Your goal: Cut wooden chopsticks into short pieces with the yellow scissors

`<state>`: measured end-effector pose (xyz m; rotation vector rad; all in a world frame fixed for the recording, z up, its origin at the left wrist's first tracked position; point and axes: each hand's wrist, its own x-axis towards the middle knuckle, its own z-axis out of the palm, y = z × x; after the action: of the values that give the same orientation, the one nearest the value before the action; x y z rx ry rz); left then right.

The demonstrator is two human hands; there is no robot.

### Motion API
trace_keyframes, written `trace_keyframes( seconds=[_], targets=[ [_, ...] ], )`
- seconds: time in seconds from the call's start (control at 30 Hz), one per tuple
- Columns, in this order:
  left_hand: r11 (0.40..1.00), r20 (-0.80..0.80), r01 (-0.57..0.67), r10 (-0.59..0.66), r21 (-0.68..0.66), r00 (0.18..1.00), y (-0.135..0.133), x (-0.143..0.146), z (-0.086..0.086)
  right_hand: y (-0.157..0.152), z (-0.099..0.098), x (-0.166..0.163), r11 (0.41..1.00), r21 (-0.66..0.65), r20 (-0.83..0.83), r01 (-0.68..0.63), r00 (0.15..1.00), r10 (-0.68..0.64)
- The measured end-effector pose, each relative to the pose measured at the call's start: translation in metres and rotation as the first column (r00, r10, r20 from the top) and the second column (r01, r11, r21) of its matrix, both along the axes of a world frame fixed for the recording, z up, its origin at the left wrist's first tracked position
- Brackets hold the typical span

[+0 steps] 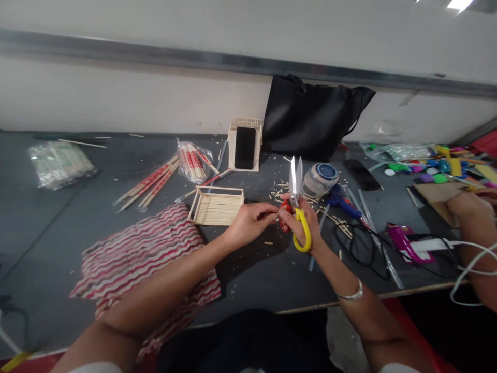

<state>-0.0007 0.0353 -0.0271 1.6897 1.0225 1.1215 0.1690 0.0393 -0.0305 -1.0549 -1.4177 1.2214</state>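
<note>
My right hand [305, 220] is wrapped around a pair of scissors [295, 178] with one yellow and one red handle. Their blades point up and away from me, slightly parted. Close beside it, my left hand [250, 223] is closed in a pinch, its fingertips meeting those of my right hand; what they hold, if anything, is too small to make out. Just beyond my left hand sits a small frame of pale wooden sticks [217, 207] with a slatted base. Short cut stick pieces [337, 225] are scattered around the right hand.
A striped cloth [143, 254] lies left; behind it are wrapped chopsticks [151, 181]. A lidded jar [321, 180], a blue glue gun [344, 202] and cables stand right. At the back are a phone [245, 147] and a black bag [310, 116]. Another person's hand [471, 210] is far right.
</note>
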Motion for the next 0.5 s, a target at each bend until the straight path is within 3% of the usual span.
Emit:
trace_keyframes(
  seconds=[0.13, 0.33, 0.5],
  targets=[
    [1.0, 0.009, 0.024, -0.024, -0.008, 1.0, -0.0007, -0.0029, 0.0049, 0.0017, 0.0043, 0.0001, 1.0, -0.013, -0.062, 0.008, 0.998, -0.009],
    [0.989, 0.183, 0.065, -0.04, -0.132, 0.982, 0.0007, -0.0025, 0.0013, 0.0069, 0.003, 0.0012, 0.995, -0.097, -0.2, 0.036, 0.978, -0.055],
    [0.987, 0.261, 0.066, -0.025, -0.149, 0.965, 0.0008, 0.0025, -0.0032, 0.0047, -0.0003, -0.0039, 0.978, -0.207, -0.318, -0.007, 0.946, -0.06]
  ],
)
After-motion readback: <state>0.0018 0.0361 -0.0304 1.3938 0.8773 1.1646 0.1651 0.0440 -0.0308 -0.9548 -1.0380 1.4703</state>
